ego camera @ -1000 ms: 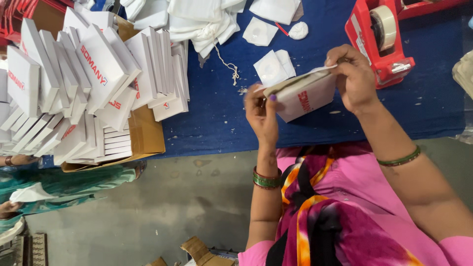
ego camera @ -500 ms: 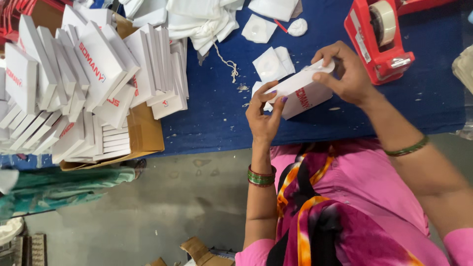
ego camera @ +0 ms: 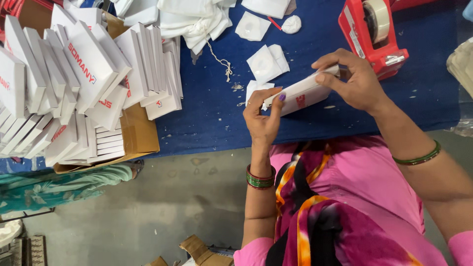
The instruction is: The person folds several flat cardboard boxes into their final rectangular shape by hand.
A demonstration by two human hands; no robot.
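Observation:
I hold a small flat white box (ego camera: 301,93) with red print over the blue table (ego camera: 212,113). My left hand (ego camera: 262,120) grips its near left end, thumb and fingers pinched on the edge. My right hand (ego camera: 352,81) presses the far right end, fingers curled over the top. The box lies tilted, its right end higher in view. Right behind my right hand stands a red tape dispenser (ego camera: 373,34) with a roll of tape.
A brown cardboard carton (ego camera: 135,133) at the left holds several stacked white boxes (ego camera: 84,74) with red print. White cloth bags (ego camera: 197,19) and small white packets (ego camera: 266,61) lie at the back. Another person's green sleeve (ego camera: 64,180) shows below the carton.
The box's open flap has come down flat. My right hand slid along to the box's right end, and both hands shifted slightly toward the table's back.

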